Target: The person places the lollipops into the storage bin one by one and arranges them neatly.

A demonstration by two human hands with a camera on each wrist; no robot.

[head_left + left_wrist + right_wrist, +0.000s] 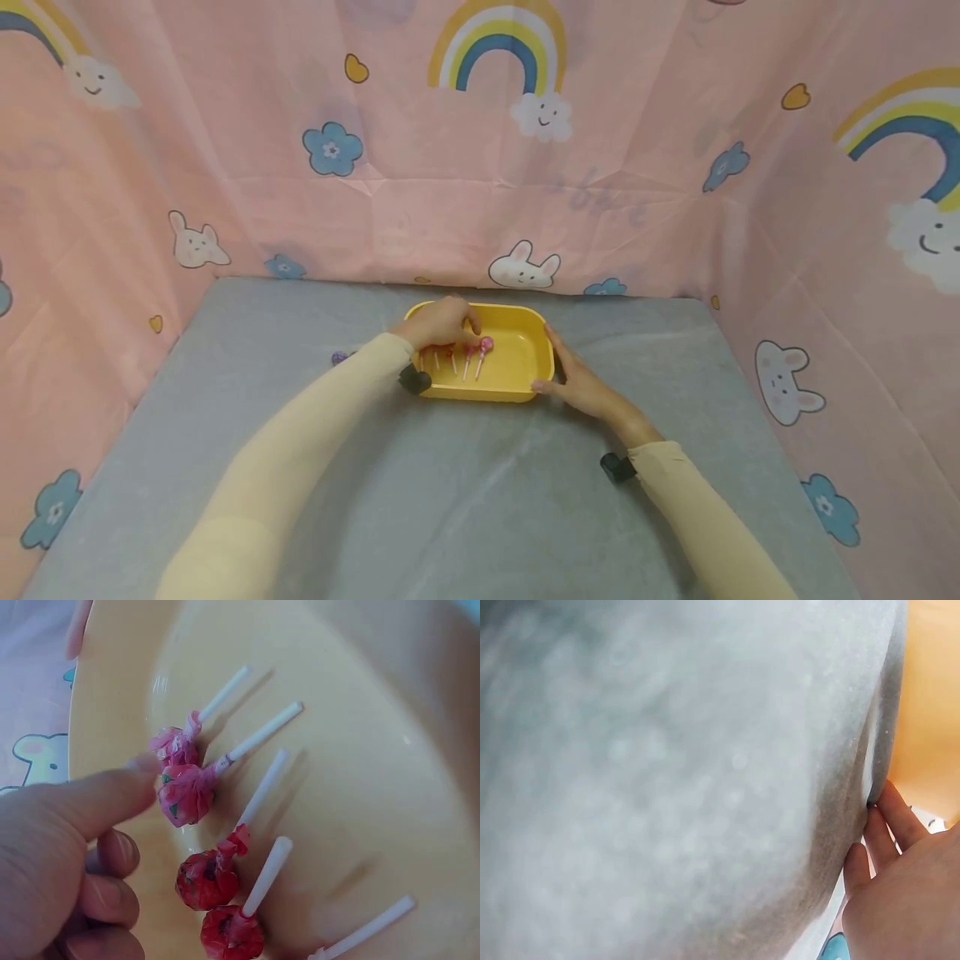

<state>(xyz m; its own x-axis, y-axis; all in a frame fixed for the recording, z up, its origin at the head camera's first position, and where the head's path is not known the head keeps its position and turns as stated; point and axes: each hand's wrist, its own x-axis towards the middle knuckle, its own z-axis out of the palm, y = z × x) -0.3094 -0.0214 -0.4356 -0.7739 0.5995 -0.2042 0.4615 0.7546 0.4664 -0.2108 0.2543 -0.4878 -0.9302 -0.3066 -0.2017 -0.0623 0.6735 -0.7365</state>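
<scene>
A yellow plastic tray (510, 395) stands on the grey table, with several lollipops lying in a row in its left part. My left hand (444, 322) reaches over its left side. In the left wrist view, one extended digit touches the wrapped head of a pink lollipop (186, 796), while the other fingers curl underneath, apart from the candies. Beside it lie another pink lollipop (174, 747) and red ones (206, 879), white sticks pointing the same way. My right hand (588, 390) holds the tray's right end, thumb at the front rim and fingers along the right wall.
Left of the tray, a purple-wrapped candy (340, 357) lies on the grey tabletop (480, 483), partly hidden by my left sleeve. A pink printed curtain (420, 217) hangs close behind the table and along both sides. Each wrist wears a small black camera.
</scene>
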